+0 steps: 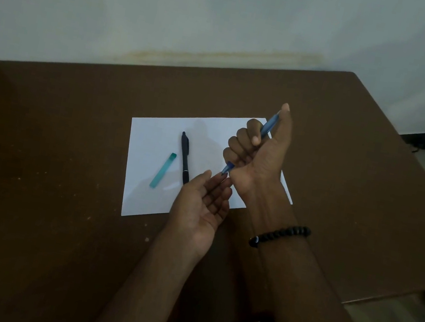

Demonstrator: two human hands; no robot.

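Blue pen point(268, 125) is held at centre frame, above a white paper point(159, 134) on the brown table point(63, 163). The one container, a slim teal case point(163, 170), lies on the paper left of centre beside a black pen point(185, 157); what is inside it cannot be made out. The blue pen's long axis runs diagonally, with its tip toward the lower left and its rear end toward the upper right. The right hand point(255, 154) grips the barrel in a fist with the thumb at the rear end. The left hand point(197, 206) lies palm up with relaxed fingers, its fingertips at the pen's tip.
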